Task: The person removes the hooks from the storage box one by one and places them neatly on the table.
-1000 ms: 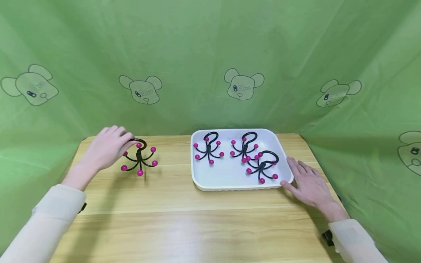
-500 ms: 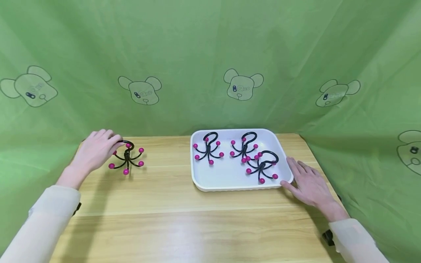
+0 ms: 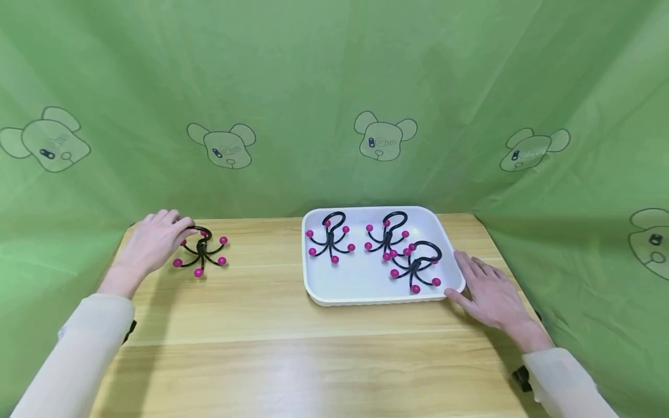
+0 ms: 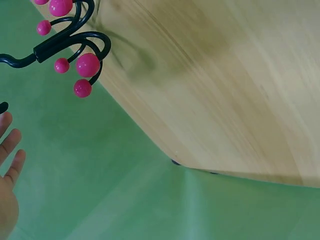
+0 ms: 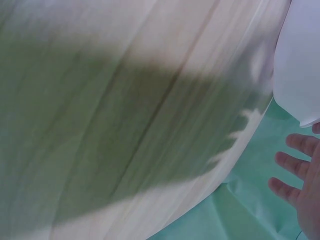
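One black hook with pink balls is pinched by its curved end in a person's left hand, toward the back left of a wooden worktop. The gripping fingertips are partly hidden, and whether the lower balls touch the wood cannot be told. The left-wrist view cuts the hand off at the frame's edge and crops the hook at the top and left.

Well apart, the right hand rests with fingers extended along the right side of a white tray, its thumb at the near corner; from the right wrist, hand and tray are only partly in frame, and a broad, blurred shadow darkens the wood. In the tray lie a back-left hook, a back-right hook and a front hook. The last two overlap, and it is hard to make out which balls belong to which.

A green cloth rises behind and at both sides, printed with animal heads, the rightmost cut off, their lettering faint. Pale sleeves run out of frame.
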Tool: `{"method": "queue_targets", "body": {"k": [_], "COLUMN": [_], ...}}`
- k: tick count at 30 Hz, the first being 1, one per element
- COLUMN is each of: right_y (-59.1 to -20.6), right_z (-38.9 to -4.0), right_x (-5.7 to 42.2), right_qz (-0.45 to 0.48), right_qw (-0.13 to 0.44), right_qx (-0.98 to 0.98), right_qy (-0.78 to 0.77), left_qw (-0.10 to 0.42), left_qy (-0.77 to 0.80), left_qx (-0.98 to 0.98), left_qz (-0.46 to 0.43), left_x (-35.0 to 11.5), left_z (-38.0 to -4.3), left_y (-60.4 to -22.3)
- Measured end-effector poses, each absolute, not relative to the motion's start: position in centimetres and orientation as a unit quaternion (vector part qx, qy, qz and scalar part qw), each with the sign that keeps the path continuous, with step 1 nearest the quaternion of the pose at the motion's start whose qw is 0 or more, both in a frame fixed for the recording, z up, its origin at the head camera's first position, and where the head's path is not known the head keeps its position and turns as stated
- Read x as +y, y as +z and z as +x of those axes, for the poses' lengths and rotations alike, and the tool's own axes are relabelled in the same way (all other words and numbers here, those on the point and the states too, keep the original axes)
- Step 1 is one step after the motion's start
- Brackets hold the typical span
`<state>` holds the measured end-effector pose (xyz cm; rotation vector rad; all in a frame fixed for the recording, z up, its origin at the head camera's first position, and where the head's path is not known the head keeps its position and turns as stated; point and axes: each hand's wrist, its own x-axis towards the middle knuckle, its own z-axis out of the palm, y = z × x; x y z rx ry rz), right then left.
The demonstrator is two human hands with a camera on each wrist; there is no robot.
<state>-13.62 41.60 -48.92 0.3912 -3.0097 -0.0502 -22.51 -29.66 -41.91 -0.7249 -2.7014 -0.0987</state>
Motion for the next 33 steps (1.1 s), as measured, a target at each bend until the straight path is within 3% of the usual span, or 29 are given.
{"method": "queue_targets", "body": {"k": [22,33], "right_y": [-49.0,-49.0], "right_z": [-13.8,-13.6], "right_x": [41.4,41.5], "right_qz": [0.127,0.123], "right_qw": [0.047,0.041], "right_qx": [-0.991,-0.991], "right_qy": [-0.022,-0.022], "left_qw": [0.192,0.077], "left_qy": [-0.044,-0.057], "left_qx": [-0.951,-0.979], "left_qz": [-0.238,-0.178], "left_x": [-30.5,-29.5], "left_z": [-22.2,-22.0], "left_y": [-42.6,-41.5]}}
